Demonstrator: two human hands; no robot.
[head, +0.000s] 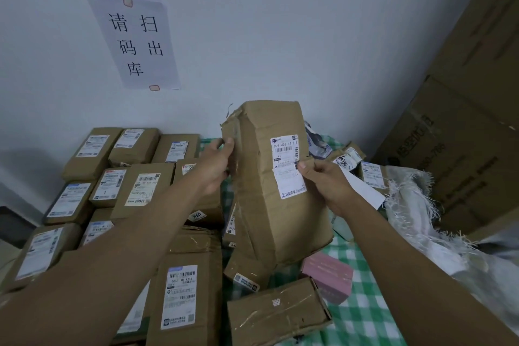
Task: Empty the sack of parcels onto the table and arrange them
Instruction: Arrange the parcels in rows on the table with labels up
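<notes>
A tall, crumpled brown cardboard parcel with a white shipping label stands upright in the middle, held between both hands. My left hand grips its torn left edge with fingers and thumb. My right hand pinches its right side at the label's edge. Several labelled brown parcels lie in rows on the left of the table. The white woven sack, frayed at its mouth, lies slack on the right.
The table has a green-checked cloth. A pink box and a small brown box lie in front of the held parcel. Loose parcels lie behind it. Large cartons lean on the right; a paper sign hangs on the wall.
</notes>
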